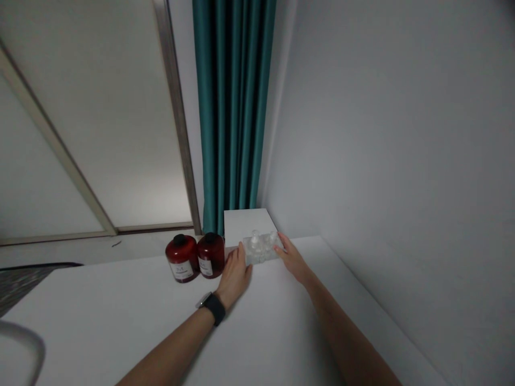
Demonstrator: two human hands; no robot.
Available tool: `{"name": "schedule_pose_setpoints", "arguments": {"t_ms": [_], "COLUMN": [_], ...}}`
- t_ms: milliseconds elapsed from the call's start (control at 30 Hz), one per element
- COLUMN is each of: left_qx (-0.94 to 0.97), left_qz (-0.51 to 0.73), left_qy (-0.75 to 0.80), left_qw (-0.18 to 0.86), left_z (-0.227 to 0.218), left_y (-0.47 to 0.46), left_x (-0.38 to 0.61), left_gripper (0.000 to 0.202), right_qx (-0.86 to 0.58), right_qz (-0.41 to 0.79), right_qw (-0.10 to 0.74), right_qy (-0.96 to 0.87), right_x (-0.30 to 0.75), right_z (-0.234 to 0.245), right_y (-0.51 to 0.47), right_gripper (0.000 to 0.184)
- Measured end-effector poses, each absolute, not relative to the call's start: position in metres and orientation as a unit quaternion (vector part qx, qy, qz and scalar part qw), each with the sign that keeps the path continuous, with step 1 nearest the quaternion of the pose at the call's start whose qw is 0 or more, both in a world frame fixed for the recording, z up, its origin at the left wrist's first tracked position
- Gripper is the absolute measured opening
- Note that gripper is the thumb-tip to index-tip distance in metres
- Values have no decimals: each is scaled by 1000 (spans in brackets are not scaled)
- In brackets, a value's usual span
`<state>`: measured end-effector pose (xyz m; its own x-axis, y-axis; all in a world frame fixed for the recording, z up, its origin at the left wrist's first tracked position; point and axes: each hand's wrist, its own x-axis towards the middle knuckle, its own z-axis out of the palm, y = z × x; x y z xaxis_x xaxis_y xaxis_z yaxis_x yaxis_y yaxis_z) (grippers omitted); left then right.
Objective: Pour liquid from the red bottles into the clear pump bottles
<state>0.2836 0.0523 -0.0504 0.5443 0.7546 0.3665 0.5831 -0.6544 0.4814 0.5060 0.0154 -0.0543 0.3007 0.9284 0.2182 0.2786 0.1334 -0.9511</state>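
Between my two hands is a clear, whitish plastic pack (261,249) with rounded shapes in it; what they are is too blurred to tell. My left hand (234,276), with a dark watch on its wrist, closes on the pack's left end. At the opposite end, the thumb and fingers of my right hand (292,260) pinch it. Just left of my left hand stand two dark red bottles, one (211,254) close to my fingers and the other (182,258) beside it. Both are upright, with black caps and white labels.
Behind the pack stands a white box (247,220) on the white table (120,311). A teal curtain (233,107) hangs beyond it. The wall (394,161) runs along the table's right side. Sliding panels (100,118) stand at the far left, and a curved grey bar (30,338) shows at lower left.
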Motion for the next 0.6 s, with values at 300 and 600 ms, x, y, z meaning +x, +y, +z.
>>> {"name": "schedule_pose_setpoints", "arguments": {"t_ms": [300,600], "left_qx": [910,920], "left_qz": [194,125], "left_qy": [355,369], "left_qw": [89,41], "left_z": [-44,-35], "left_y": [8,13], "left_x": [248,257], "left_gripper": [79,59], "right_qx": [-586,-640], "right_qz": [293,192], "right_qw": [514,483], "right_qy": [-553,-565], "right_x": [505,499], "right_z": [-63,-65], "right_y": [0,2], "right_gripper": [78,98]}}
